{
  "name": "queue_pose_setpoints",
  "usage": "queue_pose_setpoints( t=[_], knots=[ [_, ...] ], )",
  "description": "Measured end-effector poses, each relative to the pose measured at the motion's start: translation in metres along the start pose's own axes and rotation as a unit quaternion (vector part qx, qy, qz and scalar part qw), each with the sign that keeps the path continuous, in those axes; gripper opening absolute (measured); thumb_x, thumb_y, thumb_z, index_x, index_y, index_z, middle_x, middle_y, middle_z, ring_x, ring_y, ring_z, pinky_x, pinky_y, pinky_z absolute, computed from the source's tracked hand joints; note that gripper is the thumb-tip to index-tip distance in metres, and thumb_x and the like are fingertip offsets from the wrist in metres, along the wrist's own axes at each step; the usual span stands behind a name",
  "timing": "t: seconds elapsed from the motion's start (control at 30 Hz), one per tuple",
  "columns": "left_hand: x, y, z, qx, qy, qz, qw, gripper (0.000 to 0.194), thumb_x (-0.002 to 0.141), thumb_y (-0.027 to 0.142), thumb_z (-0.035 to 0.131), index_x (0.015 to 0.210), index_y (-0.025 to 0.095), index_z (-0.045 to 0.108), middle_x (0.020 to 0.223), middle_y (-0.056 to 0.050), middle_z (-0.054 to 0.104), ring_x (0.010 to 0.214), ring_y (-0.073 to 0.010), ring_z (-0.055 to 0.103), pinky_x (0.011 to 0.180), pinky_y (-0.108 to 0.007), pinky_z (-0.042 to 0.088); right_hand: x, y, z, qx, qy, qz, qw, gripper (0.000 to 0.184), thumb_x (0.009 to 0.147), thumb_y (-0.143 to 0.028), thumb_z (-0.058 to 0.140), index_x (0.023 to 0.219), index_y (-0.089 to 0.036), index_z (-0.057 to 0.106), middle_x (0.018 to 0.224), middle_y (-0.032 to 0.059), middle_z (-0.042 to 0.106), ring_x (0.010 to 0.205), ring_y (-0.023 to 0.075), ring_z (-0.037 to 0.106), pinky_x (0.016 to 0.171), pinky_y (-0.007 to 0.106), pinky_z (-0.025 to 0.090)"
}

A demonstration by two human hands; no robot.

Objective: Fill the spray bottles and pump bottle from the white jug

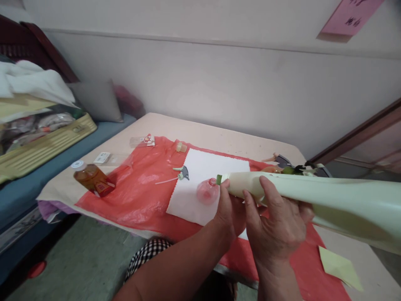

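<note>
A large pale-green jug [347,196] lies almost level in the air, coming in from the right. Its narrow end, with a green tip [219,179], is at the mouth of a clear bottle [206,193], which stands on a white cloth [191,200]. My left hand [230,207] grips the jug near this narrow end. Farther back along the jug, my right hand [278,221] holds it from the near side, fingers curled on it. A grey spray nozzle [184,172] with a thin tube lies on the cloth's left edge, apart from the bottle.
Red plastic sheeting [140,184] covers much of the table. On the left are a bottle of amber liquid [94,179], a small white box [102,157] and a clear cup [142,141]. A yellowish cap [181,147] lies behind the cloth; yellow paper [340,265] lies front right.
</note>
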State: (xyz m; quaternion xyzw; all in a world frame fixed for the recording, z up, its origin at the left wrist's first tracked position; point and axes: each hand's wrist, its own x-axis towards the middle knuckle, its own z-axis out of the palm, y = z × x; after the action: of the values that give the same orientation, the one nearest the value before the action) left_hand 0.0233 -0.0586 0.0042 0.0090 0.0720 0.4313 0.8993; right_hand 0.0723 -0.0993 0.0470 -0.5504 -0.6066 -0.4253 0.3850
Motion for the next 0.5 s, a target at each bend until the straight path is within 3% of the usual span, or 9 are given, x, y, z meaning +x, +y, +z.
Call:
queue_pose_setpoints(
  t=[0.33, 0.5],
  knots=[
    [-0.0035, 0.0005, -0.0004, -0.012, -0.059, 0.007, 0.998, 0.063, 0.091, 0.062, 0.049, 0.127, 0.012, 0.065, 0.121, -0.016, 0.068, 0.115, -0.0298, 0.064, 0.1, -0.041, 0.053, 0.0044, -0.0035, -0.0027, -0.016, -0.008, -0.012, 1.0, 0.041, 0.086, -0.026, 0.074, 0.123, -0.014, 0.062, 0.087, 0.0074, 0.074, 0.08, 0.0235, 0.069, 0.083, 0.037, 0.046],
    [-0.0031, -0.0004, -0.0002, -0.004, -0.059, 0.016, 0.998, 0.064, 0.091, 0.062, 0.048, 0.126, 0.012, 0.066, 0.122, -0.017, 0.068, 0.116, -0.0295, 0.064, 0.1, -0.04, 0.053, 0.0044, -0.0041, -0.0019, -0.011, -0.003, -0.008, 1.0, 0.042, 0.085, -0.026, 0.076, 0.123, -0.015, 0.063, 0.086, 0.007, 0.074, 0.076, 0.0231, 0.069, 0.083, 0.037, 0.047]
  ],
)
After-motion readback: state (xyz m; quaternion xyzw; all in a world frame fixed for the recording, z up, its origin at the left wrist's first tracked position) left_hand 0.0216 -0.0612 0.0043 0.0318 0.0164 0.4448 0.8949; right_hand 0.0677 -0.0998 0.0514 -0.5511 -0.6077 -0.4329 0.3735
